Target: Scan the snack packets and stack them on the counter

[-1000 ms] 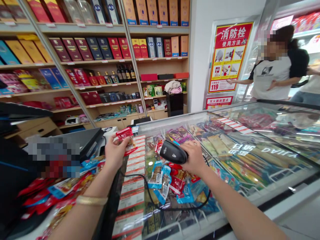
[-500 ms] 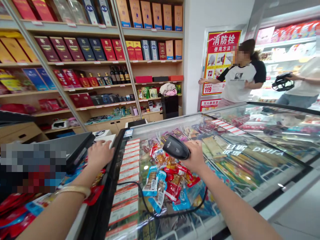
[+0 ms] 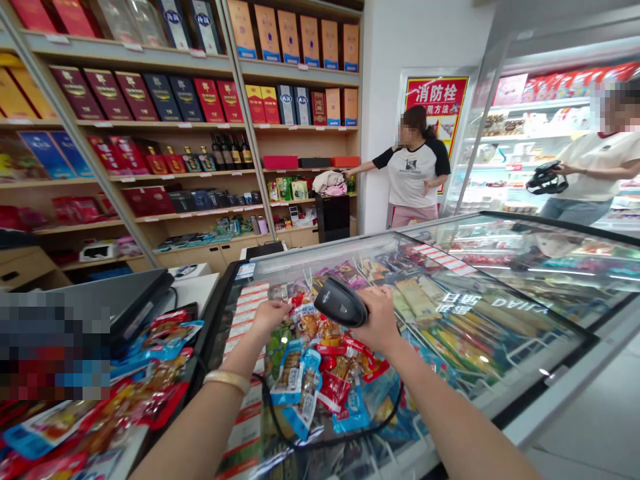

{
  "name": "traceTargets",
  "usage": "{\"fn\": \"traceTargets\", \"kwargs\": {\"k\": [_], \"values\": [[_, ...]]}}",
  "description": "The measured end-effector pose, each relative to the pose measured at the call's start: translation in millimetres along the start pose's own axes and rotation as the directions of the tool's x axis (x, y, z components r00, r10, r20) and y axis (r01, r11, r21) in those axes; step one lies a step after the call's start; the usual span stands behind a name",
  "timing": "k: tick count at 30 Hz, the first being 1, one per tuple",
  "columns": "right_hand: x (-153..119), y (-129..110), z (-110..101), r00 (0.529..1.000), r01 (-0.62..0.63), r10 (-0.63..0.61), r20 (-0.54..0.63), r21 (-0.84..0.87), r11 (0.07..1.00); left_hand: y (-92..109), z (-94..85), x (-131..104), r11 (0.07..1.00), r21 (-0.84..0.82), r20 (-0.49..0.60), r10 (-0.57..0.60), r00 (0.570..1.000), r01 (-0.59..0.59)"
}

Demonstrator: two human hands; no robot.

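My right hand [image 3: 381, 315] is wrapped round a black barcode scanner [image 3: 341, 302], held above a pile of small packaged snacks on the freezer's glass top. My left hand [image 3: 271, 316], with a bracelet on the wrist, reaches over the glass. Its fingertips pinch the red corner of a snack packet [image 3: 299, 300] at the pile's far left edge. Nearer me in the pile lie blue-edged snack packets [image 3: 290, 371] and a red snack packet [image 3: 334, 387]. The scanner's black cable [image 3: 345, 440] loops round the near side of the pile.
Left of the freezer [image 3: 537, 393], another heap of snack packets [image 3: 145, 393] lies on the counter beside a dark-grey device [image 3: 135, 307]. Boxed goods fill the shelves [image 3: 150, 127] behind. Two people stand beyond the freezer; one holds a black strapped object [image 3: 545, 179].
My left hand has moved right from above the counter to the pile on the glass, its fingers closing on a packet. The person at the back now stretches an arm toward the shelf.
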State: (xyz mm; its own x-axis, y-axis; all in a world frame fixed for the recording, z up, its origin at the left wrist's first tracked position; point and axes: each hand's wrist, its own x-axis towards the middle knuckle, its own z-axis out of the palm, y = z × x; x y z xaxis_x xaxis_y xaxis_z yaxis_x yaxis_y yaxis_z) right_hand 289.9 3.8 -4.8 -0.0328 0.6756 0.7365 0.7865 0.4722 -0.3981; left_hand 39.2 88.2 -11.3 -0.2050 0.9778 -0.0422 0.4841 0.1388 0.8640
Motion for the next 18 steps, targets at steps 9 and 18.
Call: {"fn": "traceTargets", "kwargs": {"k": [9, 18], "values": [[0, 1, -2, 1.0, 0.016, -0.016, -0.009, 0.026, 1.0, 25, -45.4, -22, 0.612, -0.763, -0.281, -0.021, 0.959, -0.21], [-3, -10, -7, 0.986, 0.153, -0.157, 0.046, 0.084, 0.985, 24, -40.1, -53, 0.182, -0.979, 0.1, 0.03, 0.994, 0.093]]}}
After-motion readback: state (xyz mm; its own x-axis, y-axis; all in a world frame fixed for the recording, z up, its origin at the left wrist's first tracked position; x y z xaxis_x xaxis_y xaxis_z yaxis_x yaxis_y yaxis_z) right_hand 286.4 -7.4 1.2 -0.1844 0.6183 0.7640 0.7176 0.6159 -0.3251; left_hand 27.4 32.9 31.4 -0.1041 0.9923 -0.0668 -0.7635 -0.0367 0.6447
